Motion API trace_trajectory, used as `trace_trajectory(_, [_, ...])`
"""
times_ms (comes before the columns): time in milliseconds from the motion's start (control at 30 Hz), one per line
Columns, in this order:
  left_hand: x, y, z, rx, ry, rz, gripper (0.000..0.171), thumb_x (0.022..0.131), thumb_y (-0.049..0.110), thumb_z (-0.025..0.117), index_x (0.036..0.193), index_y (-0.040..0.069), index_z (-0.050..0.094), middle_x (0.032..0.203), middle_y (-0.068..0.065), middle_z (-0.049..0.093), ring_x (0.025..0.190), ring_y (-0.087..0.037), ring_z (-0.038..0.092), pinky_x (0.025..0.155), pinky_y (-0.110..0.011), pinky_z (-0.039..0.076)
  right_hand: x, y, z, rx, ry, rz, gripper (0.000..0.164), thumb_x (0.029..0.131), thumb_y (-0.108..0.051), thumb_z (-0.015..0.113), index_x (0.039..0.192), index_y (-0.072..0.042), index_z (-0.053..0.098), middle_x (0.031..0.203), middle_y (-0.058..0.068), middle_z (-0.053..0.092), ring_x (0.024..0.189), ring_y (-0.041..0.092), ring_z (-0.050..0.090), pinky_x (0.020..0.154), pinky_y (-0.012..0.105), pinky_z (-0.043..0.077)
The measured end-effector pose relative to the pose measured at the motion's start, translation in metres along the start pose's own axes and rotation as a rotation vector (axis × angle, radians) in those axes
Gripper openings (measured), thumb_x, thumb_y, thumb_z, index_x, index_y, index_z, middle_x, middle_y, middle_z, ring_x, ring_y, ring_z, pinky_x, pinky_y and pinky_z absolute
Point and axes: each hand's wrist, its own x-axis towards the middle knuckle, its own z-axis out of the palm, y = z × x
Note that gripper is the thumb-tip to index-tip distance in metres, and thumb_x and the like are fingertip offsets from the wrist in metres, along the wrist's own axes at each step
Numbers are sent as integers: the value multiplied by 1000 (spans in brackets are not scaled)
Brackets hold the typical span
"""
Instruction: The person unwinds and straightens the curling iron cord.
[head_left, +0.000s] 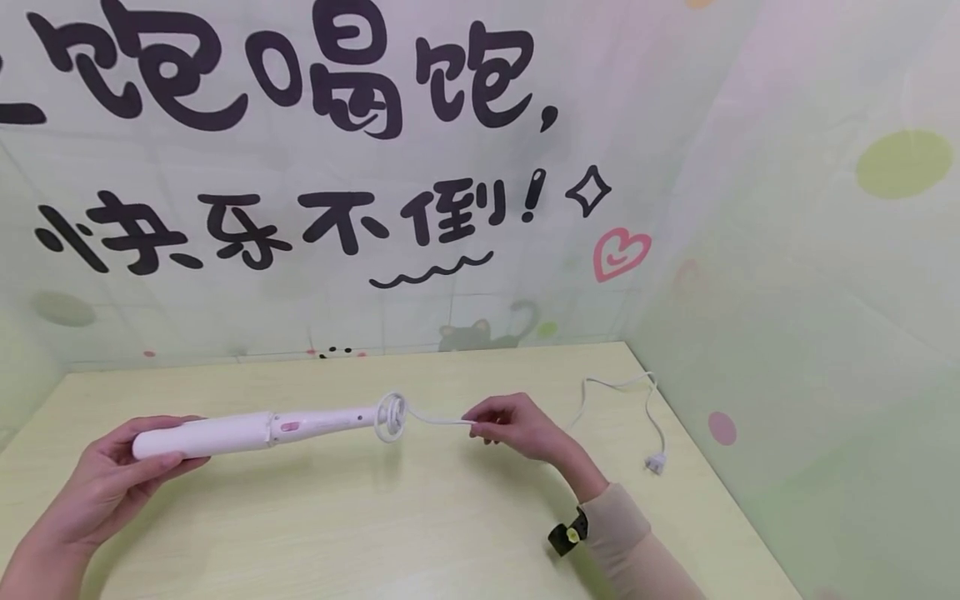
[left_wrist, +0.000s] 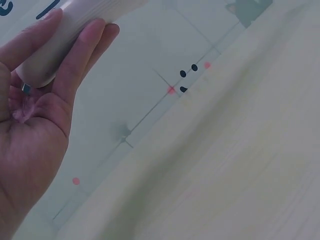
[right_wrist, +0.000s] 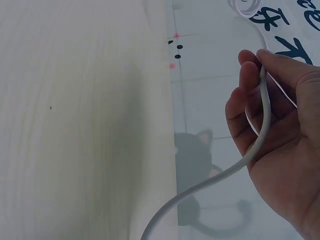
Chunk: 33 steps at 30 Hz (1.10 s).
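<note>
A white and pale pink hair styling iron (head_left: 322,422) is held nearly level above the table. My left hand (head_left: 112,479) grips its thick rounded end, thumb on the near side and fingers behind; the left wrist view shows that end (left_wrist: 42,70) between thumb and fingers. At the iron's thin end, the white cord (head_left: 438,420) is wound in a few loose loops (head_left: 391,417). My right hand (head_left: 517,425) pinches the cord to the right of the loops. In the right wrist view the cord (right_wrist: 220,176) runs from the fingertips down past the palm.
The cord's far part lies on the pale wooden table (head_left: 360,525) at the right, ending in a plug (head_left: 655,463) near the right edge. A printed backdrop (head_left: 300,300) stands behind the table and along its right side. A dark watch (head_left: 567,533) is on the right wrist.
</note>
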Motion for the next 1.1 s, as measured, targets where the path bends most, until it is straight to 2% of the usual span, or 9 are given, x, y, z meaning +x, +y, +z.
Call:
trace_trajectory(133, [3,-2,1,-9,-22,-5,58,91,-38,25,137,-16,53,138,-24,60,121,-34,63,101,-51,52,1,0,4,28,-54,-1,22,100,-4,66,117,9,70,99,25,73,82,39,68,75,47,66])
trace_trajectory(300, [4,-5,3,1,-39,-20,57,91,-37,26,137,-16,53,138,-23,60,122,-33,63,101,-51,53,5,1,12,64,-101,-9,23,101,-4,64,119,11,69,104,27,73,89,26,73,84,28,64])
trace_trajectory(400, [5,-7,4,14,-56,-31,57,91,-37,26,137,-16,53,139,-23,59,123,-32,62,101,-51,53,8,0,15,74,-112,-8,23,102,-3,62,120,10,69,106,30,71,92,27,73,87,25,63])
trace_trajectory(533, [5,-8,5,19,-74,-50,57,91,-37,26,138,-16,52,139,-23,60,124,-32,61,102,-51,53,14,-7,19,86,-101,19,25,102,-5,62,121,10,68,105,27,73,90,26,73,85,27,65])
trace_trajectory(700, [6,-10,8,5,-83,-68,57,92,-37,26,137,-15,54,139,-24,60,125,-32,61,102,-51,53,21,-17,25,110,-98,37,26,103,-5,61,122,11,67,103,18,75,86,16,72,82,29,67])
trace_trajectory(867, [7,-12,9,-6,-89,-64,57,92,-37,26,138,-16,53,139,-24,60,126,-32,61,103,-51,53,26,-20,32,131,-125,50,29,103,-5,60,127,12,64,105,23,73,90,34,73,82,46,67])
trace_trajectory(933, [7,-12,9,-5,-86,-61,58,92,-37,26,138,-16,53,139,-24,60,126,-32,61,103,-51,52,27,-20,35,115,-131,66,30,102,-4,62,128,11,63,106,24,72,89,40,71,77,53,67])
trace_trajectory(1000, [8,-12,9,-4,-83,-57,58,91,-37,25,138,-16,52,139,-25,59,125,-32,61,103,-51,52,27,-20,37,81,-127,83,30,100,-5,65,127,9,65,103,21,73,81,35,69,68,50,65])
trace_trajectory(1100, [8,-13,9,4,-74,-53,58,91,-38,25,137,-16,53,139,-25,60,125,-32,61,102,-51,53,26,-20,39,16,-110,96,27,98,-6,70,122,4,70,95,8,74,72,22,61,59,31,57])
